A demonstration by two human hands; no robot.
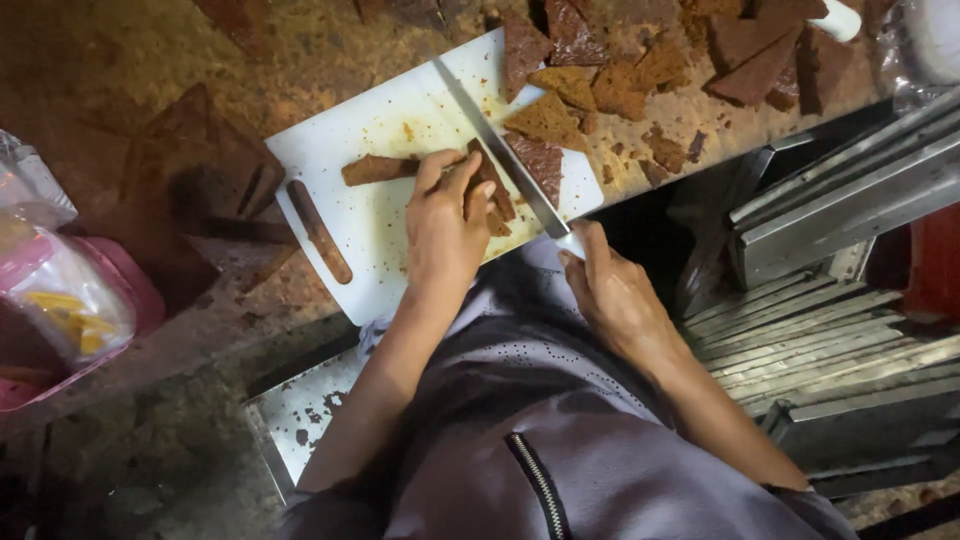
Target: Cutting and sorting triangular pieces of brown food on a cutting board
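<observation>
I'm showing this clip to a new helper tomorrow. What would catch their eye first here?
First, the long knife lying across the white cutting board at centre, its handle in the right hand. Beside the blade, the left hand presses down a brown slab. Cut brown pieces pile up beyond the board's far edge.

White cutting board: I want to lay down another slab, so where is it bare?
The white plastic cutting board is bare along its upper-left, above the long brown strip, and lower-left beside the handle slot. Crowded: its right end, under knife blade, left hand and brown cut triangles.
</observation>
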